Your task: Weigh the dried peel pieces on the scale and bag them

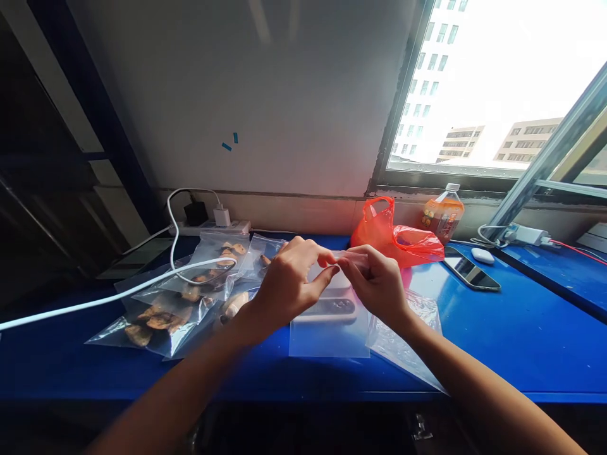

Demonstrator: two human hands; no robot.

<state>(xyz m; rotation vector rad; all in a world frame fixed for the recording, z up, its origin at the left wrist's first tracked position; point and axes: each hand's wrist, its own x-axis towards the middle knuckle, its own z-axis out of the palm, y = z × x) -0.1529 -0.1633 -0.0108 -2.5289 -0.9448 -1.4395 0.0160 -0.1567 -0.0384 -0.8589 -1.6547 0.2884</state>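
A clear plastic bag (327,344) hangs upright over the blue tabletop, pinched along its top edge between both my hands. My left hand (294,275) has its thumb and forefinger closed at the bag's mouth. Right beside it, almost touching, my right hand (379,287) grips the same edge with bent fingers. Through the film shows a white kitchen scale (332,308) with a dark display strip. Left of my hands lie several clear bags (159,319) holding brown dried slices. More clear plastic (422,328) lies flat under my right forearm.
A white cable (114,297) crosses over the filled bags from a power strip (241,226). Behind my right hand sit a red plastic bag (374,227) and a drink bottle (443,215). A phone (472,268) and a white earbud case (482,256) lie on the right.
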